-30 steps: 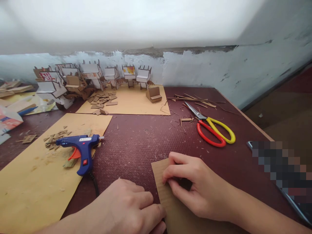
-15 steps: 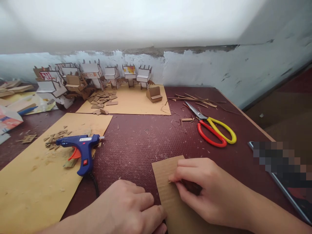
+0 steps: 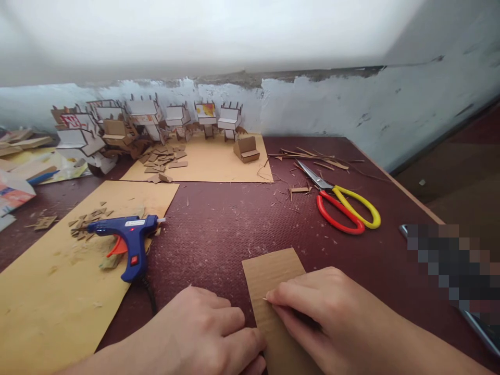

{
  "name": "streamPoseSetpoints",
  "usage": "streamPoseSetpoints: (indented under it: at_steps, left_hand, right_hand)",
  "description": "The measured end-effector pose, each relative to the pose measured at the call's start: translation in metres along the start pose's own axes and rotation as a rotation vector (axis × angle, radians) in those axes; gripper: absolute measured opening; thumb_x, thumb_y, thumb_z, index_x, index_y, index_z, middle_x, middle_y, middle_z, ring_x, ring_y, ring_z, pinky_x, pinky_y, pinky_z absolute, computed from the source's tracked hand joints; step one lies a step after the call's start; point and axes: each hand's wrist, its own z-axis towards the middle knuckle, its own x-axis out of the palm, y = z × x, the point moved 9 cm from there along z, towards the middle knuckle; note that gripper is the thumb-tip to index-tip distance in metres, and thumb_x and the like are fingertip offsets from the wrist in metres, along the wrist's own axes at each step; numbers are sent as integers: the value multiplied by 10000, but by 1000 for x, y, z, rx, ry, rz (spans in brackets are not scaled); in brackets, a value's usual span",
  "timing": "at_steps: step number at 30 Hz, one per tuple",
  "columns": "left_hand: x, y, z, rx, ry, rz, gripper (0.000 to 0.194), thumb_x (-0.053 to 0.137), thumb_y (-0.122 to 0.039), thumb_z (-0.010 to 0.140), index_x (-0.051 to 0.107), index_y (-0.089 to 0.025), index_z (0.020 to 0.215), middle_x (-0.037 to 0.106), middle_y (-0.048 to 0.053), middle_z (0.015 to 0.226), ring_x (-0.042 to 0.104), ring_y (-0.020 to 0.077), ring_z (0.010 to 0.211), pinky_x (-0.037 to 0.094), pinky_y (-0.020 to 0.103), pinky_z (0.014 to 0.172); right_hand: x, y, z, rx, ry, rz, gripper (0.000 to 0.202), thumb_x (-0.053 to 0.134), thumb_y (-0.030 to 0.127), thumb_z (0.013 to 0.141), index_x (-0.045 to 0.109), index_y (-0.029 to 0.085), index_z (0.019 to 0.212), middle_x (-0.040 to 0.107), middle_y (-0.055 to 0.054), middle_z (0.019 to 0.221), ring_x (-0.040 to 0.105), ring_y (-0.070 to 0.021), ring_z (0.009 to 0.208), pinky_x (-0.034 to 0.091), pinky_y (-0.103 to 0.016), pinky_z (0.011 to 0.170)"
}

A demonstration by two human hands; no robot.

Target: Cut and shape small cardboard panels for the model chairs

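A piece of brown corrugated cardboard lies flat on the table in front of me. My left hand rests at its left edge with the fingers curled and the fingertips against the cardboard; their undersides are hidden. Above the cardboard, my right hand is closed in a pinch. A tiny pale sliver pokes out from the thumb and forefinger; the rest of it is covered. Left of my hands, a blue glue gun with an orange trigger lies on a yellow sheet.
Red-and-yellow-handled scissors lie slightly open at the right. Behind them are thin cardboard strips. Several small cardboard models line the wall, near a heap of cardboard bits. A partly blurred phone-like object sits at the right edge.
My right hand has slid toward me and slightly left over the cardboard, keeping its pinch. My left hand has stayed nearly in place.
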Motion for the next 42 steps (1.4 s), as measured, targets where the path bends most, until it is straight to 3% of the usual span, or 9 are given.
streamPoseSetpoints:
  at_steps: [8, 15, 23, 35, 42]
  left_hand:
    - [1, -1, -2, -1, 14, -10, 235, 528, -240, 1052, 667, -184, 871, 652, -35, 686, 592, 135, 542, 425, 306, 523]
    - [2, 3, -2, -21, 8, -12, 213, 554, -243, 1039, 690, -185, 886, 652, -38, 697, 605, 143, 554, 435, 324, 527]
    - [0, -1, 0, -13, 0, -15, 216, 542, -240, 1045, 682, -188, 888, 645, -43, 685, 594, 139, 545, 422, 322, 514]
    - [1, 1, 1, 0, -1, 2, 244, 523, -248, 1051, 680, -190, 873, 659, -40, 684, 599, 132, 545, 424, 301, 520]
    - [-3, 0, -1, -36, -8, -36, 268, 524, -229, 1047, 661, -189, 820, 669, -31, 688, 602, 117, 553, 431, 266, 530]
  right_hand:
    - [3, 5, -2, -12, -97, -37, 179, 566, 83, 865, 630, 219, 768, 697, 5, 706, 677, -171, 628, 365, -309, 562]
    - [2, 0, -3, 48, -91, -60, 206, 566, 91, 838, 529, 224, 684, 641, 22, 636, 628, -156, 547, 299, -333, 514]
    - [3, 4, -3, -14, -125, -60, 165, 571, 89, 851, 607, 224, 763, 690, 15, 705, 671, -165, 621, 316, -336, 547]
    - [2, 1, -3, 26, -138, -63, 195, 554, 98, 869, 568, 224, 722, 656, 26, 671, 631, -151, 579, 301, -332, 547]
    - [7, 9, 14, -26, -136, 12, 183, 538, 101, 908, 638, 216, 806, 705, 16, 763, 648, -154, 656, 319, -314, 579]
